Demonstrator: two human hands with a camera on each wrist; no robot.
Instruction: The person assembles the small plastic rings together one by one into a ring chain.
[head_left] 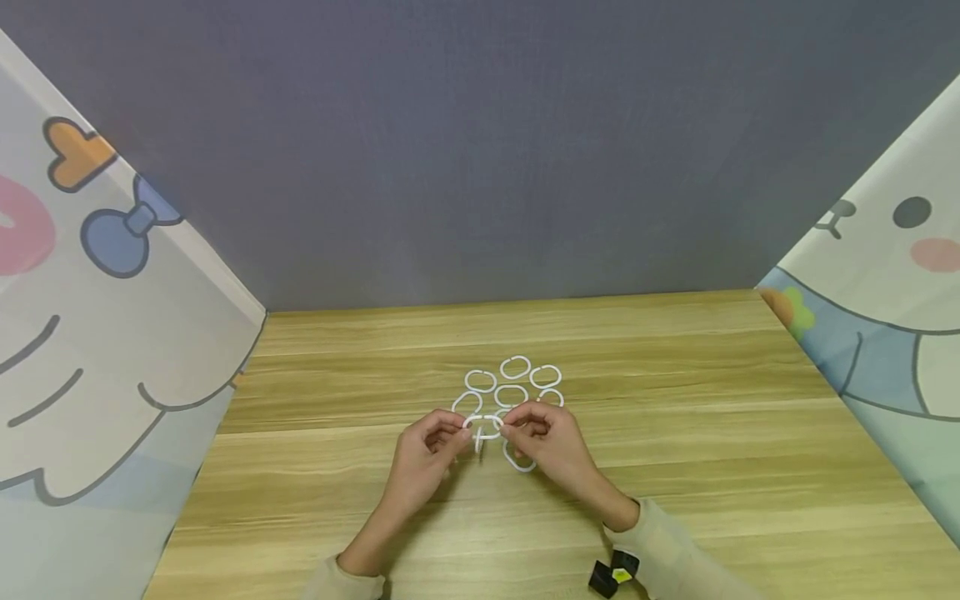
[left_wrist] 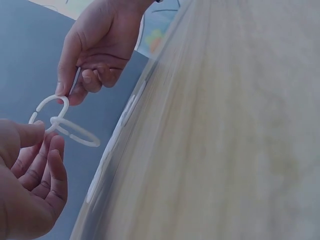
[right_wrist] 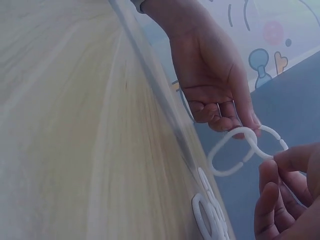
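A white oval ring [head_left: 489,417] with a small gap in its rim is held up above the table between both hands. My left hand [head_left: 424,457] pinches its left end between thumb and fingers. Its right end is pinched by my right hand [head_left: 557,447]. A second white ring [left_wrist: 86,139], also split by a gap, hangs linked through the held one; in the right wrist view this hanging ring [right_wrist: 212,156] dangles below the left fingertips. Several loose white rings [head_left: 481,372] lie flat just beyond the hands, some partly hidden behind the right hand.
The wooden table [head_left: 315,500] ends at a grey panel [head_left: 495,167] at the back. Cartoon-printed panels [head_left: 172,317] stand along both sides. A small black object with a yellow mark [head_left: 604,578] is beside the right sleeve at the front.
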